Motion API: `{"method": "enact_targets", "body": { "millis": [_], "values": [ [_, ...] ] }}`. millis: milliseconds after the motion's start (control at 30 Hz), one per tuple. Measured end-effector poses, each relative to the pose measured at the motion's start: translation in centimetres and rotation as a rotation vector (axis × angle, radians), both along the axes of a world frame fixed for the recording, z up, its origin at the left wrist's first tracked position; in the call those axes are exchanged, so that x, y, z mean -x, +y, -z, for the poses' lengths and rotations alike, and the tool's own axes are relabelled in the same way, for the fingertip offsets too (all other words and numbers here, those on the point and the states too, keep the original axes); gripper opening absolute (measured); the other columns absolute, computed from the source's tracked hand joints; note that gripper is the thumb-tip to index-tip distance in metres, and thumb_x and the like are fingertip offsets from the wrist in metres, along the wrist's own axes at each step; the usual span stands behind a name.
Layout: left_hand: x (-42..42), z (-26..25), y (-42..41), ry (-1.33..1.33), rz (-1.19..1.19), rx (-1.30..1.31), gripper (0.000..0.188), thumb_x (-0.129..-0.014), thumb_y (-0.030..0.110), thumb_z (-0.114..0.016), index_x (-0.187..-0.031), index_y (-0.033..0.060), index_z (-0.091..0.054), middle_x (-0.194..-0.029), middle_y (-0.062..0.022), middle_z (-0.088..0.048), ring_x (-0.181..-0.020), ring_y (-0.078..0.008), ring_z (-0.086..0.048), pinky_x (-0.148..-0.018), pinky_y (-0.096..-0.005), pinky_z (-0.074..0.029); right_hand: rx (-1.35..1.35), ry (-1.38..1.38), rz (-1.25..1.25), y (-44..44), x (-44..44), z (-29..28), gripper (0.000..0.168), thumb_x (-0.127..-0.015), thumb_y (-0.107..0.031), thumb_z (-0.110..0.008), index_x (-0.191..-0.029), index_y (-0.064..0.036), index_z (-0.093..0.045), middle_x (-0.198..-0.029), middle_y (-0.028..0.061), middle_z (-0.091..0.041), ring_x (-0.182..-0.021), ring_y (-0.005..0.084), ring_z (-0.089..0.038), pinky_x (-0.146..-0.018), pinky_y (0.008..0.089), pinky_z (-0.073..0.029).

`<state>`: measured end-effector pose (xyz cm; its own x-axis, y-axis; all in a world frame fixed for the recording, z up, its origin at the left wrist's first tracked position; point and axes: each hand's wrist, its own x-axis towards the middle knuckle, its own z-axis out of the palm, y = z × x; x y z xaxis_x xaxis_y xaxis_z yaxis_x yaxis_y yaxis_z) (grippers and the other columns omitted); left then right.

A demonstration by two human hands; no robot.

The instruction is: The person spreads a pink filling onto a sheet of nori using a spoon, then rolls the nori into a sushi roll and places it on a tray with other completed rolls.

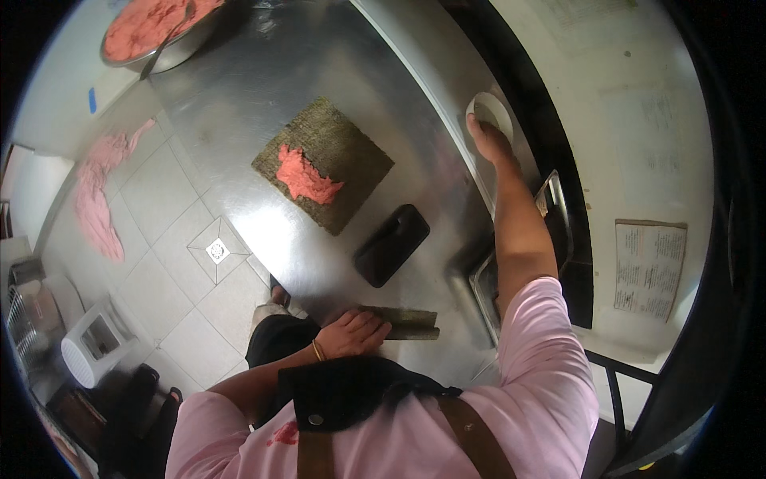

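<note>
At the front of the steel worktable, my left hand [354, 333] grips one end of a rolled nori sheet [413, 324]. Its fingers lie over the roll and hide that end. My right arm stretches forward to a small white bowl [498, 108] on a raised ledge. There my right hand [492, 142] covers the bowl's near rim; whether it grasps the rim or dips inside is unclear. A flat square nori sheet [353, 143] lies mid-table, turned cornerwise, with a smeared lump of pink-orange paste [308, 176] on its left half.
A black smartphone [392, 245] lies between the flat sheet and me. At the far left corner stands a steel bowl [173, 57] of the same paste with a metal spoon [161, 51]. A metal pan [485, 287] is by my right arm. Left of the table, the tiled floor has a drain [218, 250].
</note>
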<state>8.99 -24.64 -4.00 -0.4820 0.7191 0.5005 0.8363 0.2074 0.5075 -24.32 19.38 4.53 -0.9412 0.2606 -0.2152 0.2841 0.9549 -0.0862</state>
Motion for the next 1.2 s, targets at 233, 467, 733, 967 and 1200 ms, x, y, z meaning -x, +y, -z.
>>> {"method": "enact_targets", "body": {
  "millis": [233,467,733,967,1200],
  "values": [
    [-0.5,-0.6,0.0,-0.007,0.006,-0.009,0.054,-0.086,0.027,-0.080,-0.135,0.0101,-0.065,-0.119,-0.0107,-0.070,-0.113,-0.0277,-0.065,-0.095,-0.0441,-0.055,-0.033,0.249,0.060,4.1,0.2,1.4,0.091,-0.106,-0.072,-0.022,-0.139,0.000,-0.065,-0.142,0.0248,-0.064,-0.134,0.0450,-0.058,-0.114,0.0504,-0.042],
    [-0.2,-2.0,-0.6,-0.052,-0.091,0.035,0.078,-0.073,0.037,-0.091,-0.137,0.0027,-0.061,-0.114,-0.0174,-0.067,-0.107,-0.0342,-0.065,-0.093,-0.0439,-0.055,1.812,0.961,0.726,1.9,-7.1,-3.4,0.031,-0.108,-0.032,-0.062,-0.084,-0.012,-0.059,-0.075,0.0026,-0.055,-0.069,0.0169,-0.054,-0.063,0.0362,-0.048],
    [2.4,-2.9,-3.6,-0.382,-0.050,0.026,0.105,-0.067,0.033,-0.097,-0.153,0.0013,-0.046,-0.124,-0.0166,-0.068,-0.118,-0.0363,-0.061,-0.105,-0.0441,-0.050,1.247,0.499,0.342,-13.7,-30.4,-1.1,0.028,-0.106,-0.033,-0.064,-0.094,-0.008,-0.068,-0.083,0.0012,-0.067,-0.076,0.0110,-0.059,-0.073,0.0293,-0.048],
    [3.0,-2.4,-3.7,-0.386,0.080,-0.019,0.116,-0.066,0.029,-0.097,-0.161,0.0035,-0.035,-0.121,-0.0158,-0.070,-0.119,-0.0380,-0.061,-0.104,-0.0441,-0.052,0.495,0.409,-0.077,-29.0,-39.5,3.3,0.037,-0.099,-0.038,-0.067,-0.115,-0.004,-0.072,-0.117,0.0154,-0.068,-0.113,0.0362,-0.063,-0.099,0.0466,-0.050],
    [3.1,-2.8,-3.6,-0.324,0.092,0.068,0.112,-0.068,0.028,-0.095,-0.160,0.0034,-0.037,-0.122,-0.0160,-0.069,-0.121,-0.0368,-0.060,-0.106,-0.0442,-0.050,0.364,0.320,-0.134,-30.5,-40.1,3.0,0.050,-0.101,-0.048,-0.060,-0.122,-0.004,-0.072,-0.130,0.0180,-0.064,-0.127,0.0380,-0.056,-0.111,0.0510,-0.041]
  ]
}}
